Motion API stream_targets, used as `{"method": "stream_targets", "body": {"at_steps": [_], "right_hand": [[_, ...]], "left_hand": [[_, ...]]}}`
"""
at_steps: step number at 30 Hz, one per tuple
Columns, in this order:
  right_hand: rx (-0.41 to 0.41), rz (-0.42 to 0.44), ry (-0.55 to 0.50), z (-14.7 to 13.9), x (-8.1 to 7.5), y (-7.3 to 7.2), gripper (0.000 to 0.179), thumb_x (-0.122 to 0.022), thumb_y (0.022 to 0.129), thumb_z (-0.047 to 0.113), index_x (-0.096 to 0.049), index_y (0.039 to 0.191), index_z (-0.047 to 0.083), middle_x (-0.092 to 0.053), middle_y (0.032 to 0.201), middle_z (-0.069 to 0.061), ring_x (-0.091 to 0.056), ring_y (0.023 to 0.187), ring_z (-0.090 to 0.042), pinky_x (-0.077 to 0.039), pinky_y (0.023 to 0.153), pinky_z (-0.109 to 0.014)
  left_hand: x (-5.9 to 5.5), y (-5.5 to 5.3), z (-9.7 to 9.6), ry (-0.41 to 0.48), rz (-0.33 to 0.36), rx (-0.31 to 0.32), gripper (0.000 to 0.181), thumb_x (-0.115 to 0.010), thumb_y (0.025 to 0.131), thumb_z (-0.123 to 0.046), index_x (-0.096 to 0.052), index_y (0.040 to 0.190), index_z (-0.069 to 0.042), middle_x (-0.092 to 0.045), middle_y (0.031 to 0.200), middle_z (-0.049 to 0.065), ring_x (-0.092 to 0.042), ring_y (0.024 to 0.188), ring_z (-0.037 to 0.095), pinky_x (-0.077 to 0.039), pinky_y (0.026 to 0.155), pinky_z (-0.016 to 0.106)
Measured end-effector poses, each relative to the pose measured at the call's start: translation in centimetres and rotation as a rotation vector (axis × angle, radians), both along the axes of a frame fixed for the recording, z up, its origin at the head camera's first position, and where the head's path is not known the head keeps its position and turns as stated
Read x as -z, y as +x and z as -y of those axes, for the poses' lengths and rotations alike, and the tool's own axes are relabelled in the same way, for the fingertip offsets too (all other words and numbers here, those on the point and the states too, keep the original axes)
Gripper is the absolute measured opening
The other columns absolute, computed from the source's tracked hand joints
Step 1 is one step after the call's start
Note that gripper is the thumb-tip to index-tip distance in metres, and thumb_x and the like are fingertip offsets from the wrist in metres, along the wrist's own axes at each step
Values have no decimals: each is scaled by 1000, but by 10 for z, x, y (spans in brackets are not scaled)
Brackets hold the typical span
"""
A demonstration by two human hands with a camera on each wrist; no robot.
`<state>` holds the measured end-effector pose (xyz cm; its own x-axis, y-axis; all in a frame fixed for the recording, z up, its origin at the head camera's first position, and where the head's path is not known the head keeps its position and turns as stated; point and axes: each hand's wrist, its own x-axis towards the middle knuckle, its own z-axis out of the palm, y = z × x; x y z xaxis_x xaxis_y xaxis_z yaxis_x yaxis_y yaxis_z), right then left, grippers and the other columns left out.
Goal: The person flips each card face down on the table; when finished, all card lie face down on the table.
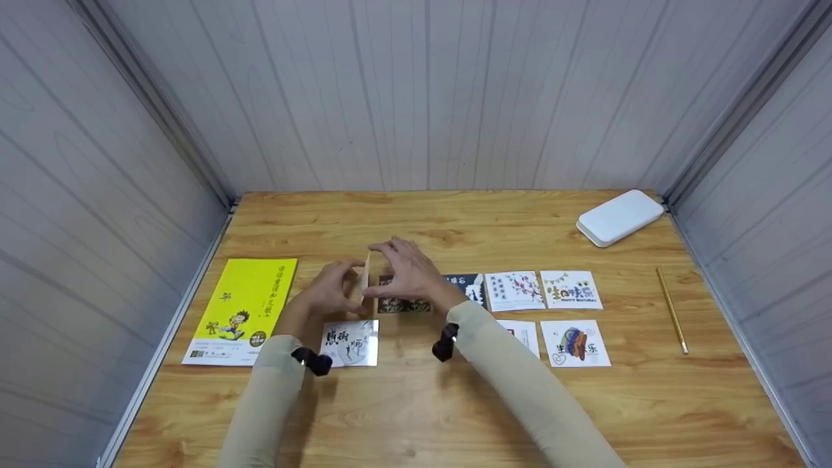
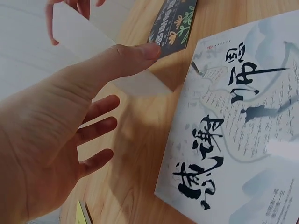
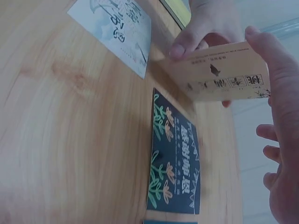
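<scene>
A beige greeting card [image 3: 219,74] with dark print is held up off the table, seen nearly edge-on in the head view. My left hand [image 1: 330,286] pinches one side of it, thumb on the printed face and a fingertip showing behind. At its other end my right hand [image 1: 409,272] grips it between thumb and index finger. Just below the left hand lies a white card with black calligraphy [image 2: 238,121]. Under the right hand, partly covered in the head view, is a dark card with orange flowers [image 3: 175,158].
A yellow book [image 1: 244,305] lies to the left. Rightward are a navy card [image 1: 469,286], a blossom card [image 1: 515,290], two birthday cards [image 1: 572,290] and a card [image 1: 523,335] partly behind the right sleeve. Farther right are a gold pencil [image 1: 673,312] and a white case [image 1: 619,216].
</scene>
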<state>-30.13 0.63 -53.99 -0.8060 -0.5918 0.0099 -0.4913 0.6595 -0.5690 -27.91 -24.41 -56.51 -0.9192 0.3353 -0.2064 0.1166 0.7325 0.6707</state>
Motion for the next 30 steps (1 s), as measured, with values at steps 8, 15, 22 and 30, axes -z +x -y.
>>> {"method": "stream_targets", "body": {"at_steps": [8, 15, 22, 30], "right_hand": [[22, 11, 66, -2, 13, -2, 104, -85, 88, 71, -43, 173, 28, -33, 184, -22, -24, 176, -44, -23, 141, -68], [19, 18, 111, 4, 24, -1, 101, -86, 89, 69, -47, 171, 24, -41, 179, -17, -21, 177, -40, -10, 146, -62], [34, -4, 144, 10, 33, 2, 101, -87, 89, 68, -49, 171, 23, -43, 177, -15, -22, 177, -39, -10, 145, -63], [51, -6, 164, 13, 41, 8, 101, -85, 89, 70, -47, 172, 26, -42, 178, -16, -22, 176, -40, -8, 145, -62]], "left_hand": [[-2, 4, 16, -128, 14, -55, 99, -101, 82, -32, -51, 167, -27, -50, 160, 22, -44, 145, 43, -44, 124, 71], [-1, 3, 26, -242, -13, -35, 99, -100, 82, -39, -54, 168, -23, -51, 160, 25, -47, 139, 42, -43, 121, 64], [-1, 4, 30, -260, 10, -62, 98, -100, 84, -36, -54, 168, -23, -46, 166, 25, -44, 145, 42, -43, 126, 64], [1, 6, 33, -268, 43, -91, 96, -100, 86, -35, -53, 169, -26, -45, 166, 20, -45, 144, 39, -44, 126, 60]]}}
